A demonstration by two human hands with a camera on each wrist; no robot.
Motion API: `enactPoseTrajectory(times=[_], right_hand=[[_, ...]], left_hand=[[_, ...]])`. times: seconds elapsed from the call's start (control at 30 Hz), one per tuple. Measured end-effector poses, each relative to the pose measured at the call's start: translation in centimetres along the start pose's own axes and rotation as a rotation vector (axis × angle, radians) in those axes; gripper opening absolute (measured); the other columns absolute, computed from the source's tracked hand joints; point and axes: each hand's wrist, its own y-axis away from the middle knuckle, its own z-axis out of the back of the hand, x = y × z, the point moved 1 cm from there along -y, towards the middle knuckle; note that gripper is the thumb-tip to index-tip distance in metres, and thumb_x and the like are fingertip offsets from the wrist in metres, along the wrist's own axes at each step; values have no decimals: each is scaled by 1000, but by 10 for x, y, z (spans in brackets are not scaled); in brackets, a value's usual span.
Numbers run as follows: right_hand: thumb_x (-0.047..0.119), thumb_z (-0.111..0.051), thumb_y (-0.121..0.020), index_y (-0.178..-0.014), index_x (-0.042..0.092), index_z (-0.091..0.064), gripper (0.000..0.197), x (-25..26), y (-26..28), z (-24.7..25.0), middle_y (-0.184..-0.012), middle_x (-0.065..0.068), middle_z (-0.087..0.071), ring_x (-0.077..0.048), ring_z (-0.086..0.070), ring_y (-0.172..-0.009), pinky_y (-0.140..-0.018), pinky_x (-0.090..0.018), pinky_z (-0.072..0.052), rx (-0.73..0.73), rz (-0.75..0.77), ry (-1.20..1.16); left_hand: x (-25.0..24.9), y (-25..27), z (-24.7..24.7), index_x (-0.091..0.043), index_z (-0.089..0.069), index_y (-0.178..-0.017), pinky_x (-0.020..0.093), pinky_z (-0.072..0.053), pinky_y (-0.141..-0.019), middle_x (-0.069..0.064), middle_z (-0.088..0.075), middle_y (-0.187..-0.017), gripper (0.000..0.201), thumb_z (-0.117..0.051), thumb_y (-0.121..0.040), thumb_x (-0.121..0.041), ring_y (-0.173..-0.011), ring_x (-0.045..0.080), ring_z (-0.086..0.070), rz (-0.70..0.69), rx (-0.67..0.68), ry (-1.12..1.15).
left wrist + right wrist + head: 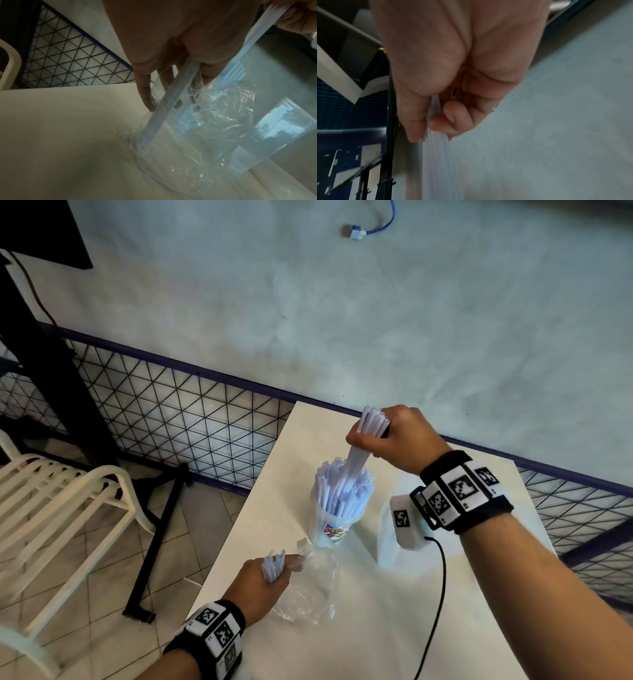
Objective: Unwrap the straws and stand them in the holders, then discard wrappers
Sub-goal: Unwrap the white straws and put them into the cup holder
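Standing in a clear plastic cup (330, 520) on the white counter (359, 628), thin pale straws (342, 487) bristle upward. Above it, the right hand (394, 438) has its grip closed round a bundle. The left hand (263, 583) clutches fewer beside crinkled transparent wrapping (308, 594); their lower ends blur inside the film.

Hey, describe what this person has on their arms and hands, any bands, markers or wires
Both hands, the left hand and the right hand, are bare: no gloves, no sleeves on the forearms. Each wrist carries a black strap set with white square tiles printed with black-and-white square codes. Under the right wrist hangs a white box with one more code, and a black cable runs from it.
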Motion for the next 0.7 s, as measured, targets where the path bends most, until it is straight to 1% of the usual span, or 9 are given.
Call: enactPoseTrajectory(times=[0.07,0.2,0.27,0.3,0.37,0.43,0.53,0.6,0.7], right_hand=[[33,-78,-80,-75,3,-72,31,-8,-2,-14,-64,-14,-67,-21,-58,-57,-56,-30,-43,29,17,9],[39,-76,-82,-77,-1,-64,42,-31,6,-60,-72,-13,-63,-26,-55,-66,-58,-30,-34,97,-26,68],[38,-78,-80,-83,-2,-61,44,-42,14,-83,-76,-12,-56,-25,-50,-70,-62,-31,-33,103,-68,71],[39,-80,-79,-85,-2,-62,45,-47,17,-92,-77,-10,-54,-25,-50,-72,-64,-31,-35,95,-71,65],[44,-82,-74,-89,4,-68,45,-55,19,-100,-84,-4,-53,-26,-52,-81,-73,-32,-40,75,-57,59],[52,-85,-64,-105,18,-70,55,-52,17,-93,-102,1,-52,-23,-50,-102,-90,-33,-42,61,-73,28],[69,-80,-54,-130,31,-54,89,-39,14,-74,-131,6,-45,-17,-42,-126,-108,-37,-37,8,-58,-34],[69,-68,-68,-142,24,-43,91,-30,14,-70,-147,1,-41,-19,-38,-135,-112,-36,-34,-75,60,26],[46,-53,-91,-148,11,-37,69,-17,23,-84,-155,-9,-38,-25,-39,-139,-112,-38,-35,-50,262,278]], left_hand=[[3,-1,-3,-50,-67,-67,25,-40,-57,-16,-55,-53,16,-53,-64,-56,-50,9,-48,-8,23,18],[9,-5,-1,-24,-75,-89,40,-57,-74,-1,-73,-76,44,-53,-70,-57,-69,19,-68,14,81,-12],[0,-2,1,-35,-74,-92,35,-57,-78,1,-75,-83,29,-57,-75,-50,-79,20,-70,17,94,-18],[-5,0,2,-45,-73,-89,30,-55,-74,-3,-75,-80,15,-61,-79,-43,-74,16,-69,-4,86,-46],[-3,-2,1,-61,-67,-79,19,-48,-61,-16,-68,-65,35,-65,-87,-27,-57,8,-59,-54,55,-64],[2,-4,0,-60,-68,-79,18,-44,-60,-15,-66,-63,35,-66,-85,-26,-53,4,-52,-67,43,-45],[1,-3,-1,-49,-71,-88,24,-50,-66,-3,-73,-75,18,-59,-78,-40,-62,13,-59,-22,54,-8],[7,-6,-3,-51,-70,-86,24,-50,-65,-8,-70,-71,17,-60,-81,-37,-61,14,-58,-28,59,-28],[8,-9,-4,-46,-70,-77,20,-47,-62,-17,-62,-58,11,-64,-82,-38,-54,7,-53,-47,54,-79]])
